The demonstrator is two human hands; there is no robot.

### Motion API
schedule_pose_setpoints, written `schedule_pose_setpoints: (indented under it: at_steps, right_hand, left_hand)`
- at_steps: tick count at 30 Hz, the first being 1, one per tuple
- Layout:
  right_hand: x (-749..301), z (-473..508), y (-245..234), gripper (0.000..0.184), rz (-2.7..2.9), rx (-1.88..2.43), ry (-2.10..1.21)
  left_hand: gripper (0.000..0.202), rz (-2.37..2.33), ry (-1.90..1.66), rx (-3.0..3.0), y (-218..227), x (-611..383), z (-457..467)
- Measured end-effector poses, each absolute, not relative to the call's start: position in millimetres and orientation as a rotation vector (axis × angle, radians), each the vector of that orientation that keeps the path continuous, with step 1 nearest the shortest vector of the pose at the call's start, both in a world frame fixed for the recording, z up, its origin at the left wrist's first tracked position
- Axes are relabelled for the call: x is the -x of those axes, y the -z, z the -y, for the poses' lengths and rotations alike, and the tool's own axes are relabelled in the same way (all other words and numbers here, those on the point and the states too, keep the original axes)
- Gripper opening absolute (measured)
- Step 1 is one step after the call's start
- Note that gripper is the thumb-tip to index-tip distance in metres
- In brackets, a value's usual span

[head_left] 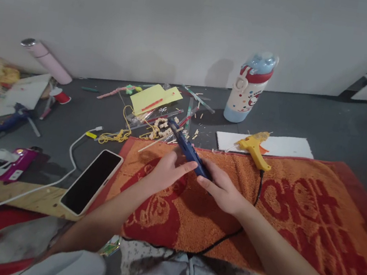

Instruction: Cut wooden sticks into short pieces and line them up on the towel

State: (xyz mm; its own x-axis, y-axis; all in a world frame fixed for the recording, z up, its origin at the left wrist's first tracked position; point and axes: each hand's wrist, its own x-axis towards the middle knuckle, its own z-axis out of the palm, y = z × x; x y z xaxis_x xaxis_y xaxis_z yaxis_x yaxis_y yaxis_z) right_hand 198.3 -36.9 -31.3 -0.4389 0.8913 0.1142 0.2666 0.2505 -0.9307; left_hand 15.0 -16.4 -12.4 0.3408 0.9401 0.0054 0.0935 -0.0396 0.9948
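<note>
Both hands are above the orange and red towel (pixel 213 215), around a long dark blue tool (pixel 188 151) that looks like a cutter. Its far end points away from me, over a heap of small wooden pieces (pixel 161 127). My left hand (pixel 170 170) is closed on the tool from the left, thumb laid along its side. From the right, my right hand (pixel 220 186) grips the near end, thumb on top. A thin wooden stick (pixel 150 145) lies just left of the tool. Fingers under the tool are hidden.
A yellow glue gun (pixel 254 148) rests on a white board (pixel 285 147), its black cord crossing the towel. Behind stands a bottle (pixel 250 87). At left are a phone (pixel 91 182), a white cable (pixel 72 153), a power strip (pixel 15 165) and a blue glue gun (pixel 17 119).
</note>
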Motion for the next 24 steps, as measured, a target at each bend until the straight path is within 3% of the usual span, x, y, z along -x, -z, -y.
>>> schedule_pose_setpoints:
  at_steps: [4, 24]
  right_hand:
    - [-194.3, 41.4, 28.6, 0.057, 1.924, 1.008, -1.179]
    - [-190.1, 43.3, 35.2, 0.051, 1.797, 0.979, -1.239]
  left_hand:
    - [0.062, -0.902, -1.01, -1.222, 19.7, -24.5, 20.7]
    - [0.046, -0.914, -1.184, -1.21, 21.2, -32.9, 27.9]
